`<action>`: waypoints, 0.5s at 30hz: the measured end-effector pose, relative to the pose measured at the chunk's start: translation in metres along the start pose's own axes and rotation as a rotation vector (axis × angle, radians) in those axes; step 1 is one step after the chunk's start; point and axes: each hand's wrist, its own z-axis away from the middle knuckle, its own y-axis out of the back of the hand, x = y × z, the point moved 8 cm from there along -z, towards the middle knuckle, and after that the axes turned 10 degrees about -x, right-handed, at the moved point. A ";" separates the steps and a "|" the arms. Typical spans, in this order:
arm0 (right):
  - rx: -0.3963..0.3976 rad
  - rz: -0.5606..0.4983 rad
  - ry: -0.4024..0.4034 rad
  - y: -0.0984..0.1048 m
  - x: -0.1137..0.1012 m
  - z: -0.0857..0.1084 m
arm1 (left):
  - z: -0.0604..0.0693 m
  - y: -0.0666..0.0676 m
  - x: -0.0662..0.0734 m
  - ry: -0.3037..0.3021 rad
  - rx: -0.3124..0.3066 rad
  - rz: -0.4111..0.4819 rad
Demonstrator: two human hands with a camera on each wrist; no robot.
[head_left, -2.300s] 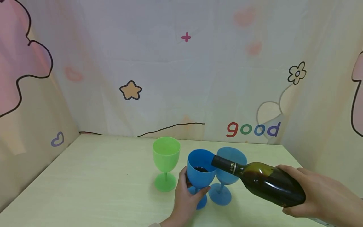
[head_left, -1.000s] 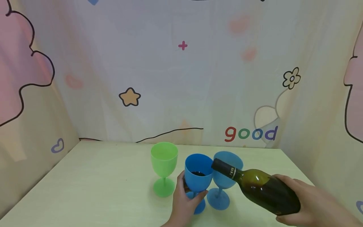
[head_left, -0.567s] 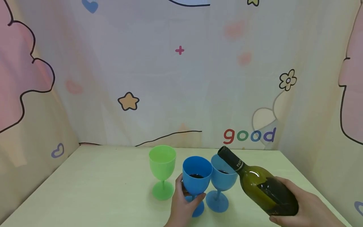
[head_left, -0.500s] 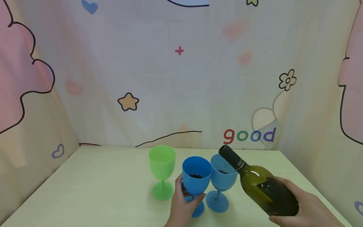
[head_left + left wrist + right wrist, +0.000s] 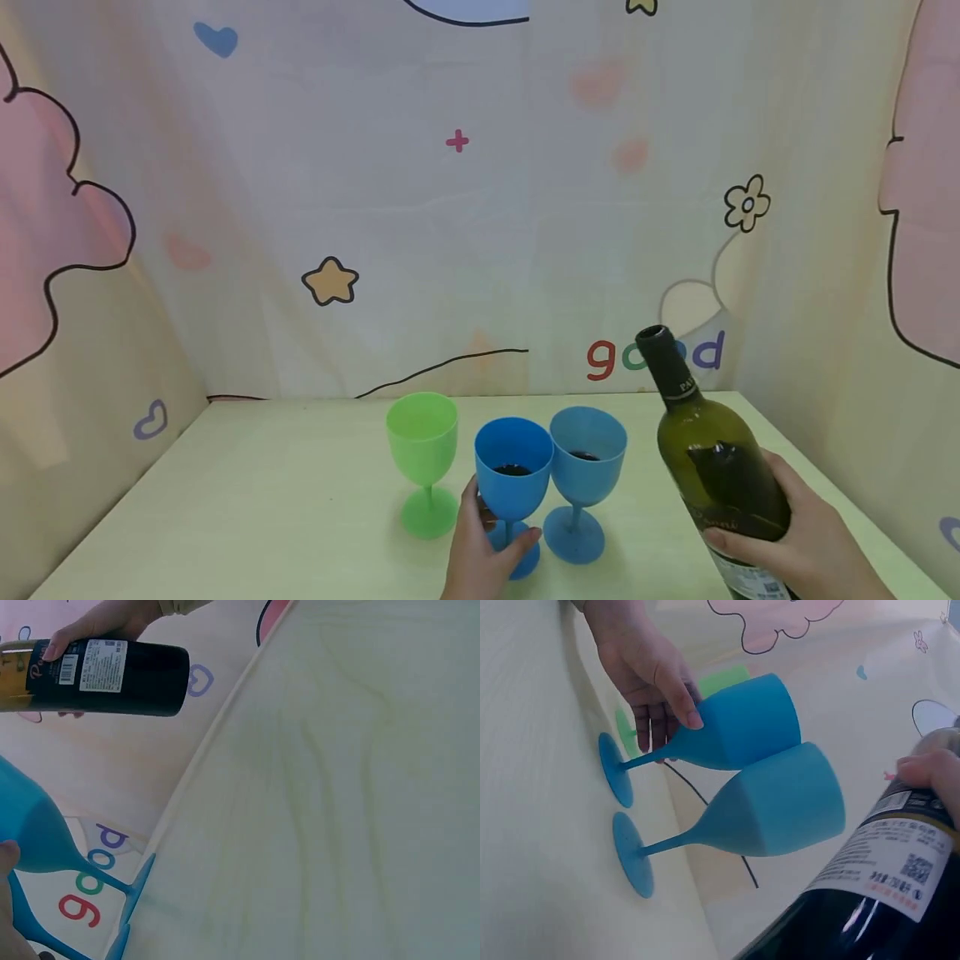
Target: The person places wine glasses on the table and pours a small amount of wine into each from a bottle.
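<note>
My left hand [image 5: 483, 554] holds the darker blue goblet [image 5: 513, 497] low, thumb and fingers about its stem and the underside of its bowl. Dark liquid shows inside. Close on its right stands a lighter blue goblet [image 5: 588, 479], also with dark liquid in it. A green goblet [image 5: 423, 454] is upright to the left; its inside bottom is hidden. At the right, my right hand [image 5: 810, 533] grips a green glass wine bottle [image 5: 720, 467] round its body. Its mouth points up and slightly left, apart from the goblets. The right wrist view shows the bottle's white label [image 5: 885, 859].
The pale table [image 5: 247, 500] extends left of the goblets. A printed cloth backdrop [image 5: 420, 208] encloses the table at the back and both sides, close behind the goblets.
The wine bottle has tipped from near level, mouth at the blue goblets, to nearly upright, and moved right. Its label came into view. The left hand has stayed at the darker blue goblet.
</note>
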 end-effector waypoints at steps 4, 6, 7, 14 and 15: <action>0.038 -0.082 -0.001 0.000 0.006 -0.003 | 0.003 0.001 -0.002 0.034 -0.027 -0.018; 0.064 -0.114 0.019 -0.002 0.008 -0.005 | 0.005 0.001 -0.003 0.038 -0.041 -0.024; 0.075 -0.140 0.032 -0.003 0.009 -0.006 | 0.006 0.002 -0.003 0.037 -0.047 -0.026; 0.100 -0.311 0.102 -0.018 0.017 -0.016 | 0.011 0.009 -0.005 0.054 -0.055 -0.039; 0.095 -0.320 0.101 -0.019 0.018 -0.017 | 0.012 0.010 -0.005 0.055 -0.053 -0.043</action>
